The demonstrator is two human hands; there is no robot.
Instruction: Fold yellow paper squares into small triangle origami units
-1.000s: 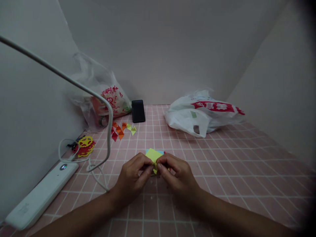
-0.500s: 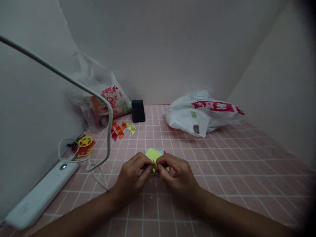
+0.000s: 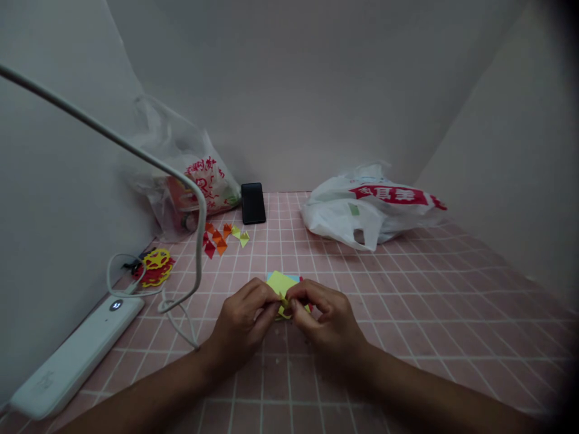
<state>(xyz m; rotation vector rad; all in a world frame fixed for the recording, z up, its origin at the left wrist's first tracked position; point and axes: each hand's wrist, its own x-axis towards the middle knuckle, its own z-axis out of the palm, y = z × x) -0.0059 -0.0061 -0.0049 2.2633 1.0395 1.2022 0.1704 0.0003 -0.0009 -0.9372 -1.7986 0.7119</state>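
Observation:
Between my two hands is a small folded piece of yellow paper [image 3: 283, 299], mostly covered by the fingertips. My left hand [image 3: 246, 316] pinches its left side with thumb and forefinger. On the other side, my right hand [image 3: 326, 316] pinches it the same way. Just beneath and behind lies a stack of coloured paper squares [image 3: 281, 280], a yellow sheet on top with blue and red edges showing. Farther off to the left sit several small folded paper pieces [image 3: 221, 240] in red, orange and yellow.
A white power strip [image 3: 76, 355] and a looping cable [image 3: 201, 241] occupy the left side, near yellow and red cut-out shapes [image 3: 156, 265]. A black phone [image 3: 253, 204] lies at the back between a clear plastic bag [image 3: 190, 175] and a white plastic bag [image 3: 371, 208].
The fingertips have shifted very slightly around the folded yellow paper, the right thumb most. Everything else stays in place.

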